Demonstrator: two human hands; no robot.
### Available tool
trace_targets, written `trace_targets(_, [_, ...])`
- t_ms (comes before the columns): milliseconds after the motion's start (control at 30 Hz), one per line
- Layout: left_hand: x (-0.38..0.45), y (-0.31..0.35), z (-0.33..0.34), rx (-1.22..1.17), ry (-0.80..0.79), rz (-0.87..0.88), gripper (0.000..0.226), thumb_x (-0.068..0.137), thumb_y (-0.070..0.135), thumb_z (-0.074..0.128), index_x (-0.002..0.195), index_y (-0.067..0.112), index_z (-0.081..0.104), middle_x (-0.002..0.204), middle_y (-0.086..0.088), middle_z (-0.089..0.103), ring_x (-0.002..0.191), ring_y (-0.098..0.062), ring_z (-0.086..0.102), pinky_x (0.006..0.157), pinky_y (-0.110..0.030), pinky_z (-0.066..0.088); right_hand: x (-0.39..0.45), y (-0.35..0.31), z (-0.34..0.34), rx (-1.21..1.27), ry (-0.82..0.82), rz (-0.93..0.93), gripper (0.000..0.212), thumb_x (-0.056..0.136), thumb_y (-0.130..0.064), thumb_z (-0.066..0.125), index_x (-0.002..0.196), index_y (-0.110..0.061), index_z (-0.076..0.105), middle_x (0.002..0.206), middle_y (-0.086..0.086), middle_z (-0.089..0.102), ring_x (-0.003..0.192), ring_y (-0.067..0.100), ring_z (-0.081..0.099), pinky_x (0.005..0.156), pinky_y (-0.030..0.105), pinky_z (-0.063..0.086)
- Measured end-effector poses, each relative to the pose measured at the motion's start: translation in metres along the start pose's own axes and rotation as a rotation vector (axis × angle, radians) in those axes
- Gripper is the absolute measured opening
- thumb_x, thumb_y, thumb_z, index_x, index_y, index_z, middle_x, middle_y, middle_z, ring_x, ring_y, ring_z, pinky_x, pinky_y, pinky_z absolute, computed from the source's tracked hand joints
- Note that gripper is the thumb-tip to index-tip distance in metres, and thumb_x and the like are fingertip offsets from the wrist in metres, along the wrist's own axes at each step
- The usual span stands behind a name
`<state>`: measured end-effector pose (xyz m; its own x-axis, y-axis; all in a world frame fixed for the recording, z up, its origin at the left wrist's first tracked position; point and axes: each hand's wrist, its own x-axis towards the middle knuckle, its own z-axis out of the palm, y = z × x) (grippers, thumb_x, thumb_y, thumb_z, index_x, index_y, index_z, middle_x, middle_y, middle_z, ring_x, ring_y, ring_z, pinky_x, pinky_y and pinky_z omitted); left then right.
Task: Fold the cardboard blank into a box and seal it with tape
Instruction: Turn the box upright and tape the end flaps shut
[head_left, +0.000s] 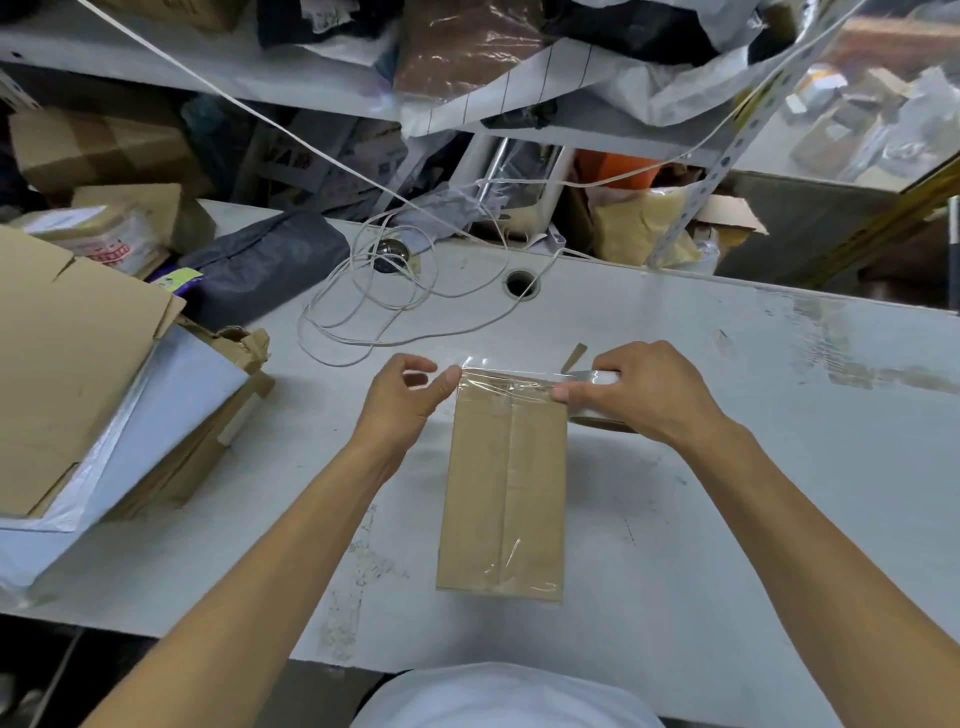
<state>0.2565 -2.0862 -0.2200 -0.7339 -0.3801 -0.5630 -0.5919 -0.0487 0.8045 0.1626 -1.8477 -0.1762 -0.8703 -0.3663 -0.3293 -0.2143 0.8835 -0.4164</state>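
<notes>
A narrow brown cardboard box (504, 483) lies lengthwise on the white table (727, 519), its centre seam facing up with clear tape along it. A strip of clear tape (506, 382) stretches across the box's far end. My left hand (410, 400) pinches the strip's free end at the box's far left corner. My right hand (644, 392) grips the roll of clear tape (597, 410) at the far right corner, thumb pressing the strip onto the box.
Flat cardboard blanks and plastic mailers (78, 374) are piled at the left. A loose white cord (374, 312) coils on the table behind the box, near a cable hole (521, 284). Cluttered shelves (311, 83) rise at the back. Old tape residue (852, 358) marks the right side.
</notes>
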Motion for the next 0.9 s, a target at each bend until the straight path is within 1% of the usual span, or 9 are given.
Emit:
trace_targets(67, [-0.009, -0.001, 0.005, -0.011, 0.108, 0.034, 0.045, 0.072, 0.05, 0.082, 0.099, 0.019, 0.061, 0.109, -0.001, 0.064, 0.104, -0.017, 0.06, 0.09, -0.03, 0.051, 0.0, 0.0, 0.0, 0.011, -0.006, 0.015, 0.049, 0.071, -0.075, 0.066, 0.052, -0.034, 0.047, 0.053, -0.011, 0.048, 0.056, 0.005, 0.045, 0.051, 0.025, 0.025])
trace_targets(133, [-0.021, 0.0, 0.011, 0.044, 0.232, 0.19, 0.024, 0.081, 0.029, 0.08, 0.094, 0.016, 0.066, 0.093, 0.005, 0.067, 0.088, -0.01, 0.06, 0.077, -0.021, 0.05, 0.0, 0.0, 0.0, 0.003, -0.012, 0.015, 0.048, 0.071, -0.075, 0.067, 0.053, -0.034, 0.048, 0.053, -0.011, 0.047, 0.056, 0.005, 0.044, 0.051, 0.024, 0.025])
trace_targets(200, [-0.036, 0.002, 0.019, 0.088, 0.268, 0.311, 0.007, 0.086, 0.017, 0.075, 0.093, 0.017, 0.072, 0.087, 0.009, 0.072, 0.081, -0.003, 0.064, 0.075, -0.014, 0.052, 0.0, 0.0, 0.0, 0.006, -0.013, 0.005, 0.049, 0.071, -0.074, 0.067, 0.053, -0.034, 0.047, 0.052, -0.011, 0.046, 0.055, 0.006, 0.044, 0.05, 0.024, 0.024])
trace_targets(400, [-0.052, -0.01, 0.033, 0.111, 0.238, 0.286, 0.026, 0.098, 0.03, 0.06, 0.121, 0.027, 0.07, 0.109, 0.014, 0.066, 0.095, 0.005, 0.063, 0.087, -0.015, 0.05, -0.001, 0.001, 0.001, 0.019, -0.008, 0.001, 0.049, 0.07, -0.074, 0.068, 0.052, -0.033, 0.047, 0.051, -0.01, 0.046, 0.055, 0.007, 0.044, 0.051, 0.025, 0.025])
trace_targets(533, [-0.059, -0.016, 0.038, 0.187, 0.122, 0.277, 0.042, 0.098, 0.034, 0.056, 0.14, 0.03, 0.054, 0.125, 0.009, 0.053, 0.107, -0.002, 0.057, 0.081, -0.009, 0.042, -0.003, 0.002, 0.005, 0.059, 0.004, -0.003, 0.047, 0.072, -0.071, 0.069, 0.053, -0.033, 0.049, 0.053, -0.01, 0.048, 0.056, 0.007, 0.046, 0.052, 0.026, 0.028])
trace_targets(600, [-0.059, -0.016, 0.038, 0.184, 0.115, 0.27, 0.044, 0.1, 0.034, 0.054, 0.143, 0.03, 0.05, 0.13, 0.009, 0.052, 0.11, -0.001, 0.054, 0.078, -0.007, 0.04, -0.007, 0.008, 0.004, 0.178, -0.006, -0.031, 0.038, 0.081, -0.06, 0.068, 0.058, -0.031, 0.059, 0.057, -0.009, 0.054, 0.059, 0.007, 0.05, 0.056, 0.025, 0.034])
trace_targets(733, [-0.059, -0.02, 0.034, 0.164, 0.096, 0.27, 0.044, 0.1, 0.038, 0.051, 0.144, 0.035, 0.049, 0.131, 0.015, 0.06, 0.115, -0.005, 0.059, 0.086, -0.013, 0.046, -0.019, 0.035, -0.001, 0.53, -0.039, -0.045, 0.026, 0.083, -0.037, 0.057, 0.074, -0.015, 0.067, 0.072, 0.003, 0.064, 0.068, 0.009, 0.056, 0.067, 0.029, 0.043])
trace_targets(833, [-0.059, -0.02, 0.035, 0.172, 0.087, 0.259, 0.045, 0.1, 0.038, 0.051, 0.145, 0.036, 0.048, 0.12, 0.021, 0.066, 0.109, 0.001, 0.064, 0.08, -0.008, 0.05, -0.019, 0.048, 0.009, 0.602, -0.085, -0.064, 0.026, 0.085, -0.035, 0.06, 0.079, -0.011, 0.068, 0.079, 0.014, 0.063, 0.068, 0.012, 0.054, 0.066, 0.028, 0.042])
trace_targets(900, [-0.06, -0.019, 0.036, 0.186, 0.101, 0.266, 0.045, 0.1, 0.036, 0.051, 0.145, 0.035, 0.049, 0.114, 0.028, 0.065, 0.105, 0.01, 0.061, 0.077, -0.003, 0.048, -0.012, 0.051, 0.022, 0.567, -0.113, -0.086, 0.026, 0.085, -0.037, 0.063, 0.08, -0.013, 0.071, 0.077, 0.011, 0.065, 0.068, 0.011, 0.055, 0.066, 0.029, 0.042])
